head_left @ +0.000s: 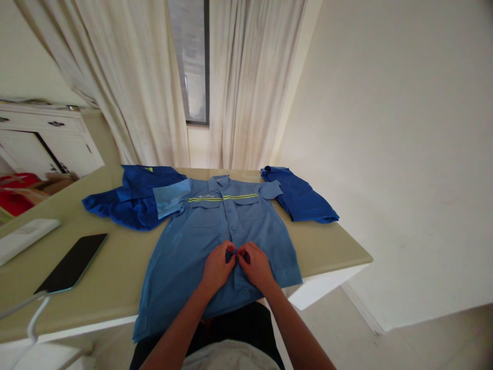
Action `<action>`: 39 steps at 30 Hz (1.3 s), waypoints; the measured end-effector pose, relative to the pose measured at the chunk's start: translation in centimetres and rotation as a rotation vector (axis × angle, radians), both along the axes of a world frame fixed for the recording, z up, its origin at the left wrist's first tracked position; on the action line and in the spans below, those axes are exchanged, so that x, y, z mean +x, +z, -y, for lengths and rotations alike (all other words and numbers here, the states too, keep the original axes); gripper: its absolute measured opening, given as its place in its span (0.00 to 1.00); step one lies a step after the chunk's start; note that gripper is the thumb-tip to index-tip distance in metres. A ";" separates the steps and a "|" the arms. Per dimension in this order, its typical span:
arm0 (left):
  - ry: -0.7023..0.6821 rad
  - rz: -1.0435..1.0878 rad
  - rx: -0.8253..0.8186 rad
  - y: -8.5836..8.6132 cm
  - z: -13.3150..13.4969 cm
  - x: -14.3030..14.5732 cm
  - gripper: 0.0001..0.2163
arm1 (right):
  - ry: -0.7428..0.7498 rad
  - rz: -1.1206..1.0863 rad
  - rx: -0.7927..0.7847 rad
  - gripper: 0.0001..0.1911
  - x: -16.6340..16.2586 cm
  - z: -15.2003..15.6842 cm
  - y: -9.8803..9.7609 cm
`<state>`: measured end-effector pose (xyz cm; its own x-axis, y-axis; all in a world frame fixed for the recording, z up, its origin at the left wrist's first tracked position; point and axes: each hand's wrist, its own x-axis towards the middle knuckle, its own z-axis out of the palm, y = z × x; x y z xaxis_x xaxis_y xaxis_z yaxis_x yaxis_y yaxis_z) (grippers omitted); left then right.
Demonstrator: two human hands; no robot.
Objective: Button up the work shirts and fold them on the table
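A light blue short-sleeved work shirt lies face up with its collar away from me and its hem over the table's near edge. Yellow stripes cross its chest above two flap pockets. At the lower front placket, my left hand and my right hand meet, each with thumb and fingers pinched on the shirt's edge. The spot between my fingertips is mostly hidden, so the button there cannot be made out. Buttons show on the placket above my hands, and one shows below them.
Dark blue garments lie beside the shirt, one crumpled at the left and one folded at the right. A phone, a white device and a white cable are on the table's left side. Curtains hang behind.
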<state>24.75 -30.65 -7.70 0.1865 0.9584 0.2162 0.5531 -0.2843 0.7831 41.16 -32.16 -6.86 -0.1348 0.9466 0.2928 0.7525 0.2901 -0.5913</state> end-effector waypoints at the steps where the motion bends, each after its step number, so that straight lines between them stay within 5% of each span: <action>1: 0.001 0.014 -0.008 0.2 0.0 0.0 0.10 | -0.002 -0.002 0.000 0.05 0.0 0.0 0.0; 25: 0.077 -0.015 -0.016 0.2 0.0 0.4 0.04 | 0.048 0.208 0.129 0.11 -0.3 0.9 0.0; 39: -0.078 -0.075 0.117 -0.5 -0.2 0.0 0.11 | 0.051 -0.246 0.070 0.06 0.7 -0.1 0.1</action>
